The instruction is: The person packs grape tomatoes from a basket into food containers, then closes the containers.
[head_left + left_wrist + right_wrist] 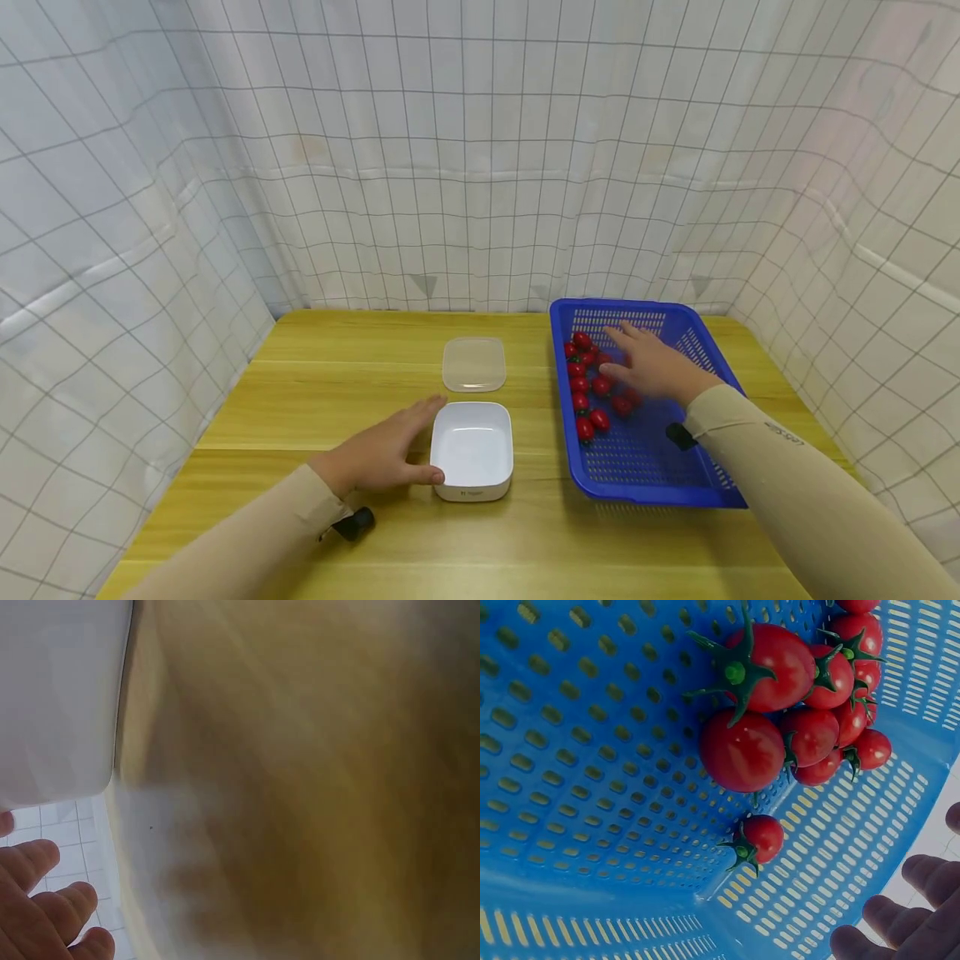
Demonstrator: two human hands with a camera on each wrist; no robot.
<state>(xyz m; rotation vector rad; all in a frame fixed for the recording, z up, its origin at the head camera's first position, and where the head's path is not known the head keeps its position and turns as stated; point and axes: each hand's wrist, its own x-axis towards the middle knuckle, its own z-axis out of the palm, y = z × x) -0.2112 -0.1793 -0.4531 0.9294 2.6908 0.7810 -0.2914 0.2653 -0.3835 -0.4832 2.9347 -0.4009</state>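
Tomatoes: Small red tomatoes [580,384], green stems on many, cluster along the left side of a blue basket [566,400] at the right of the table [337,358].
Tomato handling: Likely light and firm, yet thin-skinned; the glossy skin may slip and the round bodies roll.
Tomato hold: A gentle fingertip pinch across the rounded middle looks safest, clear of the stem.
Right hand: The right hand [656,365] hovers above the tomatoes, fingers spread; none is seen in its grasp.
Basket: Perforated, apparently stiff plastic; its raised rim would offer the firmest hold.
White container: Left of the basket sits a white container [471,454], seemingly rigid and light enough to slide.
Left hand: At its left side, the left hand [386,450] holds thumb and fingers wide apart, near or against the wall.
Lid: A translucent lid [474,365], probably thin and flexible, lies just beyond on the far side; edges suit lifting.
Writing: Container's near-wall marking, too small to read; lettering on the right sleeve [750,442], perhaps "Let's Slim."
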